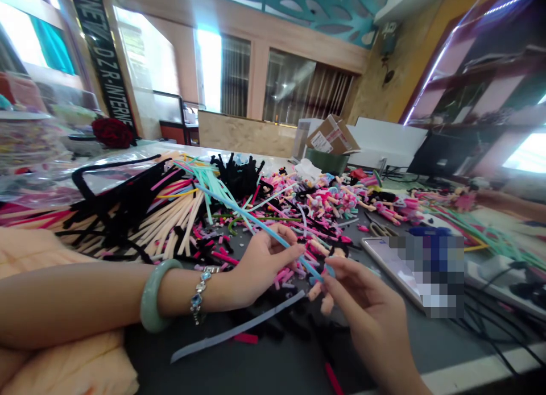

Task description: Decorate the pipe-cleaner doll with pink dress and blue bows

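Head view: just beyond the pale grey strip [239, 329] on the table [157, 375], a blue pipe cleaner [262, 227] slants between both hands. The left hand [253, 267], beyond the strip, pinches its length; the right hand [375, 310], right of the strip, grasps its near end. Farther beyond the strip stands a black bundle [239, 179].

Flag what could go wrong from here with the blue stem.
The blue stem, pinched by the left hand and right hand, overlaps the mint stems in view; it might snag them.
The bracelet could catch scraps.
The loose pale strip might get brushed aside by the left forearm.
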The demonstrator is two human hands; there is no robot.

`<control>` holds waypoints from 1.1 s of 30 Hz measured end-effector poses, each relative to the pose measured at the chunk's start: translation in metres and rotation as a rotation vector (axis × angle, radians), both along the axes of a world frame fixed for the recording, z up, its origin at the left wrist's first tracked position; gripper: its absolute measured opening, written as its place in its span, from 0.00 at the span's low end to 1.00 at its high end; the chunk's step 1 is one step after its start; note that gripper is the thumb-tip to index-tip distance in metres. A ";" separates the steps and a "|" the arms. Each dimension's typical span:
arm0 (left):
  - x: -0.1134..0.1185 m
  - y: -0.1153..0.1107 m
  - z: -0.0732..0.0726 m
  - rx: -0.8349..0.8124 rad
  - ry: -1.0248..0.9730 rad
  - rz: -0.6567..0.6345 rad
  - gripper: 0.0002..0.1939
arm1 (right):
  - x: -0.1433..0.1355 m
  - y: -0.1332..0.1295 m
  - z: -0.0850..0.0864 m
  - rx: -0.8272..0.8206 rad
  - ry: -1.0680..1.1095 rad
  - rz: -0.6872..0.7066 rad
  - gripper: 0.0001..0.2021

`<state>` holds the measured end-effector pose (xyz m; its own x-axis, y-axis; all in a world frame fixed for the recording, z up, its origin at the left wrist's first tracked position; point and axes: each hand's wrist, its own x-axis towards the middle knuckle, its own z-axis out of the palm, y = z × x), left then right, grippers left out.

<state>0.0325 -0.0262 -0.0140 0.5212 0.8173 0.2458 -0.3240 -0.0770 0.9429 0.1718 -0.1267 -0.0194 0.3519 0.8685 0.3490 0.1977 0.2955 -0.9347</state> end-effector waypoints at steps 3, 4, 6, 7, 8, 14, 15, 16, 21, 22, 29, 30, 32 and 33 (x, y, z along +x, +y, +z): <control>0.002 0.006 -0.002 0.004 -0.038 0.054 0.13 | -0.001 0.002 0.001 0.007 0.047 0.000 0.12; 0.002 0.008 -0.003 0.005 -0.040 0.057 0.14 | -0.001 0.002 0.001 0.008 0.061 0.001 0.13; 0.002 0.011 -0.004 -0.005 -0.033 0.023 0.15 | 0.000 0.003 0.001 0.002 0.086 0.008 0.13; 0.001 0.013 -0.005 -0.013 -0.024 -0.017 0.15 | 0.001 0.004 0.002 -0.003 0.096 0.012 0.13; 0.001 0.015 -0.006 -0.021 -0.009 -0.064 0.15 | 0.001 0.004 0.002 -0.009 0.106 0.014 0.13; 0.001 0.023 -0.011 -0.092 0.020 -0.208 0.16 | 0.003 0.004 0.000 -0.034 0.171 0.022 0.15; 0.002 0.023 -0.011 -0.116 -0.001 -0.214 0.17 | 0.003 0.004 0.000 -0.030 0.193 0.024 0.15; 0.002 0.024 -0.010 -0.137 -0.020 -0.221 0.18 | 0.004 0.005 -0.001 -0.024 0.216 0.029 0.16; 0.003 0.023 -0.008 -0.122 -0.060 -0.267 0.16 | 0.006 0.007 -0.002 -0.012 0.268 0.058 0.16; 0.002 0.023 -0.007 -0.100 -0.057 -0.272 0.15 | 0.006 0.008 -0.002 -0.012 0.266 0.055 0.16; -0.002 0.012 -0.002 -0.005 0.022 -0.374 0.13 | 0.006 0.010 -0.003 -0.018 0.248 0.053 0.15; -0.002 0.010 -0.001 -0.016 0.031 -0.398 0.13 | 0.005 0.010 -0.002 -0.024 0.235 0.062 0.15; -0.002 0.008 -0.002 -0.032 0.047 -0.421 0.13 | 0.004 0.009 -0.001 -0.046 0.195 0.071 0.14; -0.002 0.007 -0.003 -0.031 0.055 -0.428 0.13 | 0.004 0.009 0.000 -0.059 0.172 0.073 0.13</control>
